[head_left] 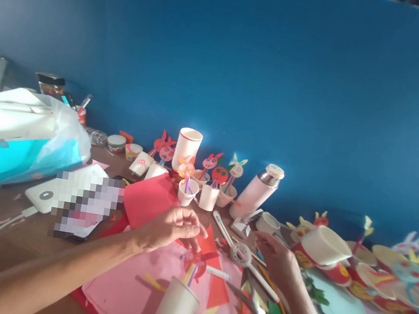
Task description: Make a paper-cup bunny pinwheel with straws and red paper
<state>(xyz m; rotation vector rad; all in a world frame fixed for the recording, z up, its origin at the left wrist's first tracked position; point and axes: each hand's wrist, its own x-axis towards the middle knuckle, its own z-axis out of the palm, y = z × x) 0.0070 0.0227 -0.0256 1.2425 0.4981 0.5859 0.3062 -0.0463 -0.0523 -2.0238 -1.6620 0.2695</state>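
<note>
My left hand (180, 229) hovers over the stack of pink paper (126, 282) with fingers loosely spread and nothing in them. Below it, a red paper figure (194, 266) on straws sticks up from a white paper cup (174, 310) in the foreground. To the right, my right hand (276, 250) reaches low over the table, fingers stretched towards the left, beside a white ring-handled tool (241, 255); nothing shows in its grasp. Open-bladed scissors (259, 311) lie near the right forearm, and a white marker (218, 273) rests on the paper.
Several small cups with paper animal faces (219, 173) stand along the blue wall, beside a tall paper cup (187, 148) and a thermos (257, 191). Left are a plastic bag (67, 124), a power bank (65, 187) and a phone (85, 211). More decorated cups (324, 247) crowd the right.
</note>
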